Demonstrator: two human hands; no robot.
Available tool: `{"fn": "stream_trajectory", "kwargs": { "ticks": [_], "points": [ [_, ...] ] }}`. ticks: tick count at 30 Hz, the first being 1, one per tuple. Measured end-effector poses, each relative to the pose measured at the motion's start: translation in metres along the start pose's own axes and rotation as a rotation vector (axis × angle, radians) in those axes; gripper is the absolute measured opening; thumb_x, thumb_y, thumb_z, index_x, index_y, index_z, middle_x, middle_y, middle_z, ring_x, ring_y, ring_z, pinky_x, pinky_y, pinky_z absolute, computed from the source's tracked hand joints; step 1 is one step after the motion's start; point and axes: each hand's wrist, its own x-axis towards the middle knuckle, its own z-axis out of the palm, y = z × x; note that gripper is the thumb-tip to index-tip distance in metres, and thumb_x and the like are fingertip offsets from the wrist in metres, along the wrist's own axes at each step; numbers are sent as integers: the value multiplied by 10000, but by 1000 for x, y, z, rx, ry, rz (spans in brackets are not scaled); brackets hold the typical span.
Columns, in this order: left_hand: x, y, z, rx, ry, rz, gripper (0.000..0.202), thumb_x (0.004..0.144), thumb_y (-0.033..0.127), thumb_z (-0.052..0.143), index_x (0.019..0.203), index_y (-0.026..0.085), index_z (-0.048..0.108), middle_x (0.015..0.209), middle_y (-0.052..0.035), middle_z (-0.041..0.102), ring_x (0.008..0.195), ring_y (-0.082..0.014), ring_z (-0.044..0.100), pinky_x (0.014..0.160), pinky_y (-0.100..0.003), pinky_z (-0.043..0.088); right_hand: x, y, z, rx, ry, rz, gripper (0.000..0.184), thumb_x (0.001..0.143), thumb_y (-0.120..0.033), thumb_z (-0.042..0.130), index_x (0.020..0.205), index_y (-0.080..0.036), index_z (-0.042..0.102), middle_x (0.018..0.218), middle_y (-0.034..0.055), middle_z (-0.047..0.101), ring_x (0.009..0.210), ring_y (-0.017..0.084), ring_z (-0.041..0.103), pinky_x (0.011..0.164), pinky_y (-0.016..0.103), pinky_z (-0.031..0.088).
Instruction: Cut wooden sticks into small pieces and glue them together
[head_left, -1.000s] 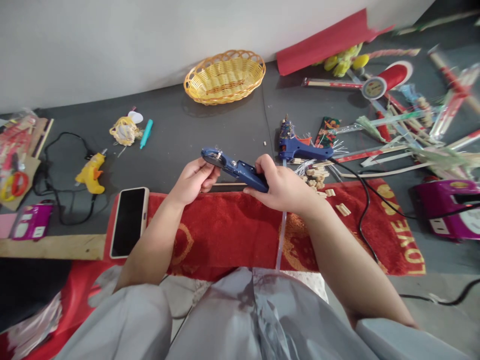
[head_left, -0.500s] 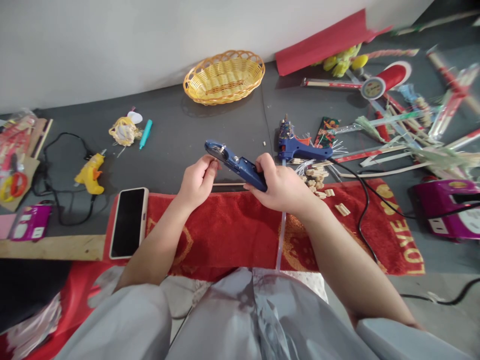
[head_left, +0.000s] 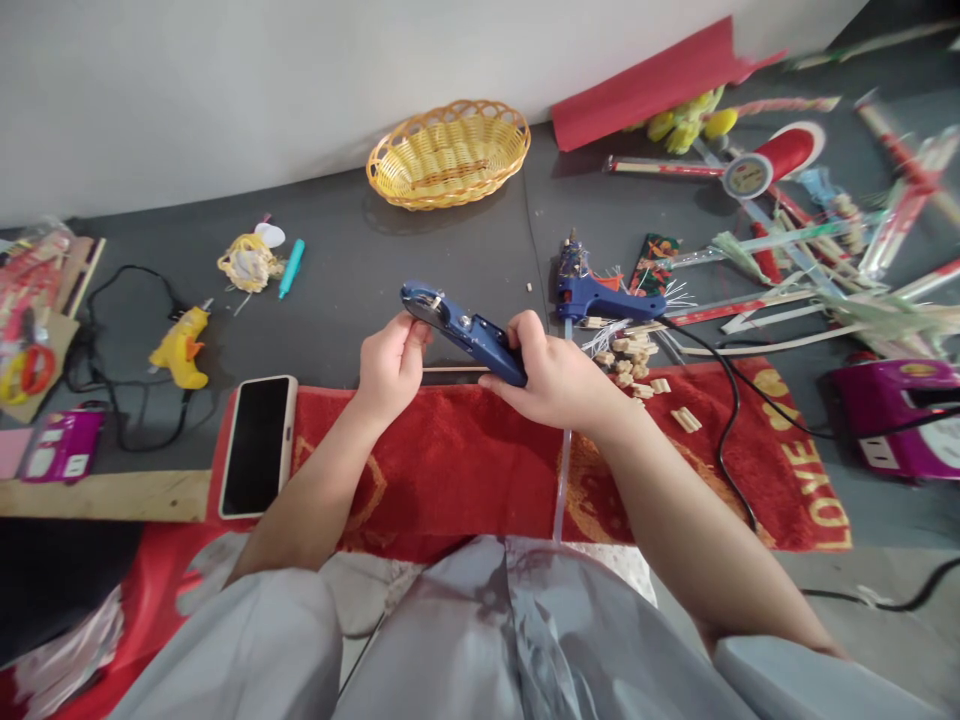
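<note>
The left hand (head_left: 391, 365) bunched its fingers by the head of the blue hand tool (head_left: 471, 334), apparently for close guidance; whether they held anything could not be told. The tool slanted near the red towel (head_left: 457, 460), the right hand (head_left: 561, 372) clasping its handle end, presumably for leverage.

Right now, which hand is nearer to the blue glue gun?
Right. The right hand, gripping the blue tool, is just nearside and left of the blue glue gun; the left hand is farther left, by the tool's head.

Smooth-fin. tool (head_left: 486, 346) w/ metal bolt (head_left: 465, 322)
</note>
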Motion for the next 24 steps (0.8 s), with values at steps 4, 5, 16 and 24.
{"fn": "stream_trajectory", "kwargs": {
  "ticks": [4, 5, 16, 24],
  "points": [
    [3, 8, -5, -104, -42, -60, 417, 979, 418, 357, 660, 181, 485, 512, 36, 491, 444, -50, 465, 472, -187, 367, -1, 1, -2, 37, 27, -39, 387, 773, -395, 577, 897, -243, 243, 732, -20, 466, 549, 141, 441, 536, 280, 340],
    [4, 9, -7, -141, -66, -100, 437, 974, 444, 356, 645, 183, 474, 497, 37, 467, 440, -52, 452, 464, -192, 364, -1, 2, -2, 45, 34, -53, 388, 768, -392, 583, 894, -245, 246, 728, -23, 466, 548, 140, 441, 536, 278, 343],
    [5, 1, -14, -922, -476, -692, 462, 786, 613, 610, 662, 197, 453, 462, 95, 253, 363, -18, 181, 338, -164, 167, -1, 9, -6, 70, 36, -96, 409, 746, -387, 622, 903, -244, 273, 768, -6, 512, 563, 143, 466, 551, 276, 365],
    [9, 7, -16, -1144, -619, -759, 472, 749, 576, 674, 609, 189, 444, 409, 103, 226, 350, -12, 154, 322, -148, 153, -2, 9, -8, 73, 17, -130, 386, 759, -395, 607, 917, -233, 295, 754, 0, 503, 582, 152, 469, 568, 281, 374]
  ]
}}
